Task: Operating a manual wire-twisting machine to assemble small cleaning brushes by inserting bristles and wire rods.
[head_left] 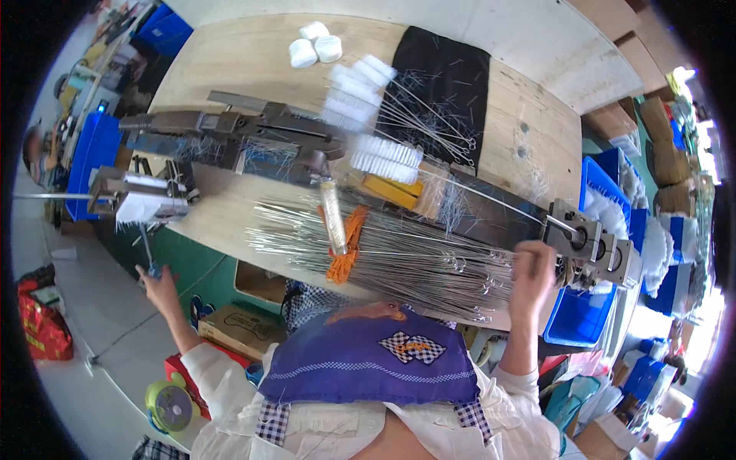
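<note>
My left hand [159, 289] is closed around the lower end of a metal lever [148, 247], which hangs below a clamp block [142, 195] at the left of the bench. My right hand [533, 270], slightly blurred, has its fingers curled at the looped ends of a large bundle of steel wires [429, 257]; whether it grips one of them cannot be made out. Orange cloth [349, 241] is wrapped around the bundle. Beyond it, a white bristle brush [386, 159] has its twisted wire stem running right to a metal chuck [573, 232].
Finished-looking white brushes [356, 92] lie with their stems across a black cloth [445, 84] strewn with loose bristles. Three white rolls [314, 46] stand at the back. A dark metal tool arm [268, 126] spans the left side. A blue bin [580, 314] sits below the chuck.
</note>
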The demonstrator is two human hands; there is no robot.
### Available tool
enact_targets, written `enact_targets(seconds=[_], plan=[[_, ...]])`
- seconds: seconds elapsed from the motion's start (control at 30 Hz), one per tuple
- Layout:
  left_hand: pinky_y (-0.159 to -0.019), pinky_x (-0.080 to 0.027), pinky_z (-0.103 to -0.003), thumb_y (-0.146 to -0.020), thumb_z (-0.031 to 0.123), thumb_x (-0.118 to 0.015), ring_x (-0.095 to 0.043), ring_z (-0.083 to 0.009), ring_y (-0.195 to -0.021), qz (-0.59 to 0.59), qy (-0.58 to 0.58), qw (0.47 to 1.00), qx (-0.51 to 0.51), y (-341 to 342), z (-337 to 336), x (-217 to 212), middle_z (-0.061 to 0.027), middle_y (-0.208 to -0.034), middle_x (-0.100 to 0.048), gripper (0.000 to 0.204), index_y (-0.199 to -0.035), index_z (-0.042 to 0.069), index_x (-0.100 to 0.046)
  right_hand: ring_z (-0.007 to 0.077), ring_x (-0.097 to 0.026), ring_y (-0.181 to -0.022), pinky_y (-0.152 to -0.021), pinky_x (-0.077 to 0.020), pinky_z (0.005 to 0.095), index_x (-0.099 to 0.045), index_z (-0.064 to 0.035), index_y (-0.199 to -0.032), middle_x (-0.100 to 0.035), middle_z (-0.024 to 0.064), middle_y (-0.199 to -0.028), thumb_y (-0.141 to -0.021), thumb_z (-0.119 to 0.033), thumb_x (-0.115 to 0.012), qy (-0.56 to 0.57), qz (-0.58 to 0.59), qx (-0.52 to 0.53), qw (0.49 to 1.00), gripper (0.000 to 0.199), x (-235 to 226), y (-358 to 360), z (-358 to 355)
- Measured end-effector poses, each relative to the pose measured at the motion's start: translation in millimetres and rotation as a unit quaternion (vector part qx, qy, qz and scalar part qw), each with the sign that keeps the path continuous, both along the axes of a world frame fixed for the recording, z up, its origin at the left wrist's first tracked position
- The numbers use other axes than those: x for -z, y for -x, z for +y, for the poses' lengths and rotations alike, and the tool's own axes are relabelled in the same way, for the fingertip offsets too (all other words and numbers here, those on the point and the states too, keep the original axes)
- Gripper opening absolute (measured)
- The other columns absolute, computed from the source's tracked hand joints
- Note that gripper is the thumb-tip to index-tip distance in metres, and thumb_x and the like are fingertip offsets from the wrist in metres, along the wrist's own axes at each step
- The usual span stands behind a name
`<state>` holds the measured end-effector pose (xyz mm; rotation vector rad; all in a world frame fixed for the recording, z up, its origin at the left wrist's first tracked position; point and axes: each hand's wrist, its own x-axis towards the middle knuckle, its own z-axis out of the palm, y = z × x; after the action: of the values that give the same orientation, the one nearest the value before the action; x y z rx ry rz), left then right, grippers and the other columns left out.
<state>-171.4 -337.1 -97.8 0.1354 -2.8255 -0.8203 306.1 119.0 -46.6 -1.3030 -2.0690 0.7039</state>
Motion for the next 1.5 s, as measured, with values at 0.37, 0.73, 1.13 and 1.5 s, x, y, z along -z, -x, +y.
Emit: enact_targets(seconds=[0.37, 0.73, 1.13, 1.5], plan=[[-0.104, -0.036, -0.042, -0.078, 0.024, -0.076, -0.052, -0.0351, -0.120, -0.088, -0.237, 0.554, 0.793, -209, 283, -168, -0.0194, -0.125, -0.057, 0.087, -0.146, -0.001, -0.027, 0.0135, -0.040, -0.054, -0.048, -0.0335, 0.0278, -0.044, -0.0066, -0.090, -0.042, 0.0045, -0.067, -0.093, -0.028, -0.062, -0.169, 0.480, -0.128, 0.851, 0.028, -149, 37, -2], [-0.051, -0.044, -0.021, -0.104, 0.027, -0.039, -0.050, -0.0092, -0.069, -0.370, -0.301, 0.652, 0.590, -195, 263, -86, -0.0057, -0.095, -0.044, 0.029, -0.090, 0.005, -0.050, 0.0307, -0.061, -0.079, -0.069, -0.0509, 0.0355, -0.064, -0.0032, -0.097, -0.061, 0.0123, -0.093, -0.078, 0.004, -0.063, -0.188, -0.119, -0.228, 0.948, 0.020, -91, 62, 37], [-0.032, -0.020, -0.020, -0.105, 0.025, -0.032, -0.024, -0.0044, -0.035, -0.438, -0.833, 0.207, 0.266, -99, 215, -117, 0.0047, -0.060, -0.033, 0.028, -0.083, 0.012, -0.043, 0.0228, -0.059, -0.079, -0.059, -0.0520, 0.0345, -0.064, -0.0087, -0.098, -0.056, 0.0049, -0.080, -0.074, -0.007, -0.063, -0.274, -0.213, -0.268, 0.899, 0.024, -81, 71, 23], [-0.053, -0.045, -0.037, -0.090, 0.029, -0.060, -0.060, -0.0294, -0.053, -0.162, -0.064, 0.561, 0.809, -227, 379, -86, -0.0138, -0.062, -0.063, 0.028, -0.078, 0.007, -0.073, 0.0317, -0.065, -0.083, -0.072, -0.0509, 0.0357, -0.066, -0.0021, -0.100, -0.065, 0.0147, -0.093, -0.090, -0.017, -0.062, -0.129, -0.031, -0.152, 0.979, 0.019, -111, 104, 104]])
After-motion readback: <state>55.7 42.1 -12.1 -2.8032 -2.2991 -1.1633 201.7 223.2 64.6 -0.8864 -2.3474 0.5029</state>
